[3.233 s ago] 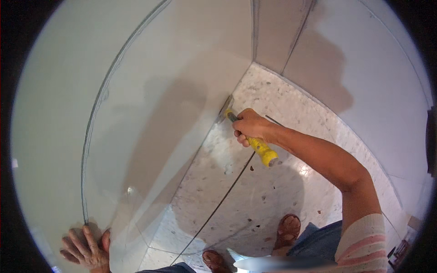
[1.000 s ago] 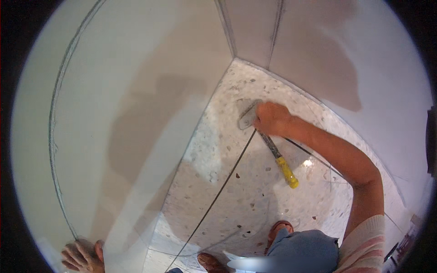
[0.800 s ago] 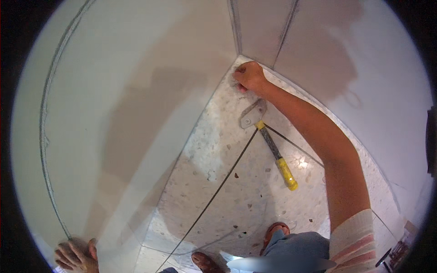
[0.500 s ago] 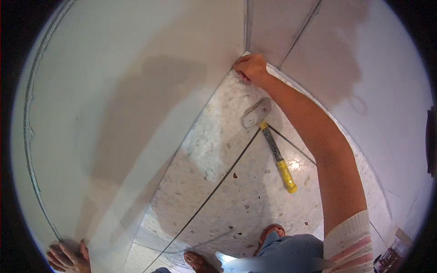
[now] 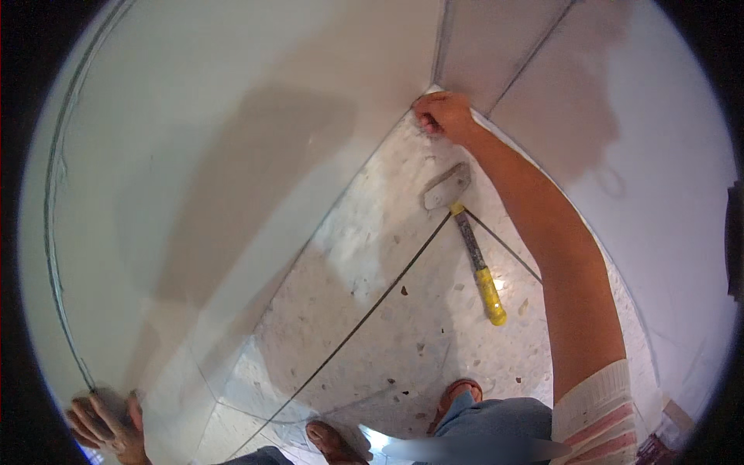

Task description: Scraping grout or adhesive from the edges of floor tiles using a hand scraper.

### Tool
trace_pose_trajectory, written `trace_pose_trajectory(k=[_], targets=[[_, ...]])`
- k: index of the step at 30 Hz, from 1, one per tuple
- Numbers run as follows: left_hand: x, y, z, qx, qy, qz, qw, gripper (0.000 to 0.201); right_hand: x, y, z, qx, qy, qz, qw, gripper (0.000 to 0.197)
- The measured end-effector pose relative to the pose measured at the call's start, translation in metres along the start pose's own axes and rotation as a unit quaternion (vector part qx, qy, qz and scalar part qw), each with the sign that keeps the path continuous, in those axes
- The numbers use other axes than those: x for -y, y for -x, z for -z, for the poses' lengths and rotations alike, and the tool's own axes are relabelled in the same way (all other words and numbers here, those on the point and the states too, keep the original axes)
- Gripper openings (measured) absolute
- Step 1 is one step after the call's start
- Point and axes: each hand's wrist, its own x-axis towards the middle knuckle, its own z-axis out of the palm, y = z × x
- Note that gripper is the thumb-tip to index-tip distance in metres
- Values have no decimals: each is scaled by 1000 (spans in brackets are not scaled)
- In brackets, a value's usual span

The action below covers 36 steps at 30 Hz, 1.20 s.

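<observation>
The right arm reaches forward and slightly inward, with the elbow a little bent, and the right hand (image 5: 446,115) is low at the corner where two walls meet. Its fingers are curled in toward the palm; whether they pinch something small, I cannot tell. The left hand (image 5: 108,425) is at the lower left, flat against the left wall (image 5: 232,170), with the fingers spread, the thumb apart, and nothing held.

The scraper (image 5: 480,263) lies on the floor (image 5: 372,271) near the right hand, apart from it. Its head points to the corner and its handle toward the person. The left wall's bottom edge runs diagonally up to the corner, and the right wall (image 5: 659,194) closes the other side, so the floor narrows to a point around the right hand. A wide stretch of floor lies between the scraper and the brown shoes (image 5: 333,440).

The scraper has a flat, angular grey head and a rounded handle, dark above and yellow below. The floor is pale and speckled like terrazzo, crossed by thin dark joints. The walls look smooth, and the sleeve (image 5: 597,418) is ribbed knit with pink stripes.
</observation>
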Motion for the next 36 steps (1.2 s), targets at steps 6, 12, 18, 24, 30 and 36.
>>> trace_pose_trajectory(k=[6, 12, 18, 24, 30, 36], targets=[[4, -2, 4, 35, 16, 18, 999, 81, -11, -20, 6, 4, 66, 0, 998, 11], [3, 1, -3, 28, 59, 24, 998, 75, -3, 46, -40, -31, 236, 106, 966, 14], [-20, 25, 25, 156, 414, 7, 897, 46, -3, 192, -107, 283, 405, 34, 869, 25], [-196, 124, 0, 317, 787, 206, 488, 52, -16, 321, -165, 409, 464, -137, 774, 24], [-289, 164, -46, 303, 776, 324, 447, 68, -113, 353, -252, 333, 319, -108, 880, 25], [-322, 175, -52, 233, 740, 335, 534, 72, -158, 378, -325, 257, 201, -102, 940, 40]])
